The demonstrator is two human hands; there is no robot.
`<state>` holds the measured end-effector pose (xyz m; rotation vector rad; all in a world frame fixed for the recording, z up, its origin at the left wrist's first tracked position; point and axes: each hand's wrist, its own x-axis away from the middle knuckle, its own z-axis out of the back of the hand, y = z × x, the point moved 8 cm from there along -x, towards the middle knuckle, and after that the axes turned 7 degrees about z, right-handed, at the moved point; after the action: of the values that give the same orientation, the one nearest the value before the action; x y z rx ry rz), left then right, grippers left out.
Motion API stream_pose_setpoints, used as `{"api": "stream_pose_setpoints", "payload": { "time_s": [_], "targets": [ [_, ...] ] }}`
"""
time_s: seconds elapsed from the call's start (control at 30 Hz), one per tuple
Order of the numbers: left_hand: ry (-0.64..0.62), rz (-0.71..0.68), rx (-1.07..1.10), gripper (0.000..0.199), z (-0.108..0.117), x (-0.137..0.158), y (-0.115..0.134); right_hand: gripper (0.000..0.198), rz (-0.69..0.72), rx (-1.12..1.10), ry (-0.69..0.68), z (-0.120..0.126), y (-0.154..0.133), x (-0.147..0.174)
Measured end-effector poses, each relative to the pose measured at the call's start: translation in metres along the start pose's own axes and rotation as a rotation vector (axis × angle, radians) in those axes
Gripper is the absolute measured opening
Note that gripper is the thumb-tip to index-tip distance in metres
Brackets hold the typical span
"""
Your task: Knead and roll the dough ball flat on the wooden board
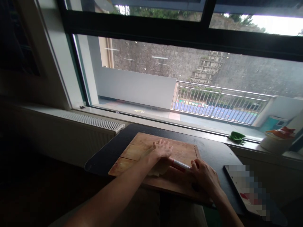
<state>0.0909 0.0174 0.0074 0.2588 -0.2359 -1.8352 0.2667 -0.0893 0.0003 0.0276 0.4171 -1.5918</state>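
A wooden board [138, 146] lies on a dark table. On it rests a pale, soft-looking mass [161, 168], perhaps dough, partly covered by my left forearm and hand. My left hand [163, 148] lies over it with fingers stretched out and spread. A slim rod-like thing with a red and silvery surface [181, 165] runs from beside my left hand to the right. My right hand [205, 174] has its fingers curled round the right end of that rod. Its far end is hidden near my left hand, so its exact kind does not show.
The dark table [213, 151] has rounded corners and stands against the window sill. A flat tablet-like thing [246, 189], blurred out in part, lies at its right. On the sill are a green item [237, 136] and a pale pot [276, 142]. A radiator [99, 123] is at left.
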Motion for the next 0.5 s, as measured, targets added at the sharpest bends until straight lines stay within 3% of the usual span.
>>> {"api": "stream_pose_setpoints", "payload": {
  "time_s": [0.17,0.3,0.5],
  "targets": [
    [-0.054,-0.088,-0.089,0.051,-0.010,0.019,0.002,0.030,0.018,0.016,0.078,0.005,-0.005,0.013],
    [-0.029,-0.152,-0.121,0.049,-0.005,0.049,-0.002,0.029,0.037,0.029,0.159,0.013,-0.013,0.033],
    [-0.038,-0.231,-0.150,0.047,-0.003,0.068,-0.008,0.027,0.006,-0.020,0.133,0.012,-0.012,0.036]
  ]
}}
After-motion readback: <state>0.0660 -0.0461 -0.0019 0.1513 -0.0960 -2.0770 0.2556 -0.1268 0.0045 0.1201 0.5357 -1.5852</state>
